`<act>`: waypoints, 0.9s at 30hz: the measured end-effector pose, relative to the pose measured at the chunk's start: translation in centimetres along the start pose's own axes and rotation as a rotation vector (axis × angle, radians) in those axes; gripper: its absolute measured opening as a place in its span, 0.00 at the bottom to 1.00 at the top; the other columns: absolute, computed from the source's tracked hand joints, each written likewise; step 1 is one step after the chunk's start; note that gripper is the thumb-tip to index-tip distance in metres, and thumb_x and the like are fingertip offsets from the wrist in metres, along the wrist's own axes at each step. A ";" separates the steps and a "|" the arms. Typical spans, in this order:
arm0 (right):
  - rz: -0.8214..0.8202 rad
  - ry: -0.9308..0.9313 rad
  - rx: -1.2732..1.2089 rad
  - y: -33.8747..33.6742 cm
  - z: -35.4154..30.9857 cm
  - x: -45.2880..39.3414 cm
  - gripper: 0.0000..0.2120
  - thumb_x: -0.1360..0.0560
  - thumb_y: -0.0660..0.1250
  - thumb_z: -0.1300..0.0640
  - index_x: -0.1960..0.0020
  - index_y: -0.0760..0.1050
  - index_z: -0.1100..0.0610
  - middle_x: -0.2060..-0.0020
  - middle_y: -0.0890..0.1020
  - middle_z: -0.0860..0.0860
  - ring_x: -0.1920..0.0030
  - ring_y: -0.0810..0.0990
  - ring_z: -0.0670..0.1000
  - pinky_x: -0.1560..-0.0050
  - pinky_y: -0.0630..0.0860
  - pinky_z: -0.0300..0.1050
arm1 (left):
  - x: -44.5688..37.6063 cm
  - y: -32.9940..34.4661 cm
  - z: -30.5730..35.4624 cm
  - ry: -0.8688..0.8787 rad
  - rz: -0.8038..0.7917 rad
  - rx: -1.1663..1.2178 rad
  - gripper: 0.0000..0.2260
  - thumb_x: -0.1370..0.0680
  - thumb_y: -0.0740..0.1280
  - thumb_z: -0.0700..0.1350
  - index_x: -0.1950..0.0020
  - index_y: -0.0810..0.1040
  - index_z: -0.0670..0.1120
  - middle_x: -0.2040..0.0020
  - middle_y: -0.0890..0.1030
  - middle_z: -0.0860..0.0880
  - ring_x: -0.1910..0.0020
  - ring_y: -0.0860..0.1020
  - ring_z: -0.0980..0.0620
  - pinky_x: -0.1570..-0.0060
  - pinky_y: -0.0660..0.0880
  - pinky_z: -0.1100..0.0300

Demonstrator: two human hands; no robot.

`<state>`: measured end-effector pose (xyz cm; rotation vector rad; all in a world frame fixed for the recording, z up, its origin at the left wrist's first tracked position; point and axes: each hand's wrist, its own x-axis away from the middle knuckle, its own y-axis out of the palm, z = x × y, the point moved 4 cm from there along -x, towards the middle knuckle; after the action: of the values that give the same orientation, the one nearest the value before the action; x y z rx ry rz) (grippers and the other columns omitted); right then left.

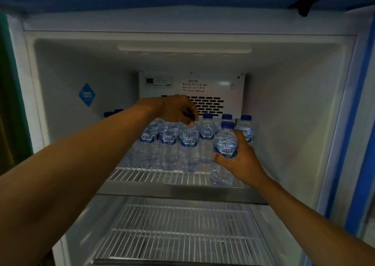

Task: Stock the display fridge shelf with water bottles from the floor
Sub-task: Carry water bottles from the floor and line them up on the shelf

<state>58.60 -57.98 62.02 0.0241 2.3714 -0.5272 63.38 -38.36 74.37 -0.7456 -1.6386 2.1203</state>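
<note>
Several clear AQUA water bottles with blue caps stand in rows on the upper wire shelf of the open display fridge. My left hand reaches in from the left and grips the blue cap of one upright bottle in the front row. My right hand is wrapped around the body of another bottle, upright near the shelf's front right edge, its base at the wire. More bottles stand behind, and two caps show at the far left behind my forearm.
Below is a second wire shelf with nothing on it. The back wall carries a vented cover with a caution label. White fridge walls close in on both sides, with a blue diamond sticker on the left wall.
</note>
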 end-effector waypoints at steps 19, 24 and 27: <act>-0.010 -0.006 -0.037 0.0 0.6 -0.1 0.31 0.32 0.77 0.56 0.37 0.63 0.43 0.46 0.78 0.39 0.47 0.80 0.41 0.47 0.77 0.37 | -1.1 0.6 -0.7 -0.052 -0.048 -0.192 0.28 0.30 0.76 0.50 0.32 0.72 0.50 0.34 0.73 0.49 0.40 0.73 0.51 0.41 0.71 0.58; -0.023 0.018 -0.046 0.1 0.7 -0.2 0.32 0.33 0.77 0.55 0.35 0.63 0.44 0.46 0.78 0.38 0.47 0.79 0.40 0.47 0.77 0.36 | -1.6 1.6 -0.6 -0.071 -0.059 -0.303 0.31 0.31 0.77 0.52 0.32 0.70 0.49 0.33 0.71 0.47 0.41 0.72 0.48 0.41 0.72 0.54; -0.029 0.029 -0.047 0.0 0.8 -0.1 0.32 0.33 0.76 0.54 0.34 0.63 0.46 0.45 0.77 0.38 0.47 0.79 0.39 0.47 0.76 0.36 | -1.7 1.8 -0.3 -0.062 -0.061 -0.316 0.29 0.31 0.77 0.50 0.34 0.70 0.49 0.34 0.71 0.45 0.44 0.71 0.48 0.42 0.72 0.53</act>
<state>59.18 -58.22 61.56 -0.0244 2.4149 -0.4872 65.03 -39.57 72.92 -0.7147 -2.0321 1.8821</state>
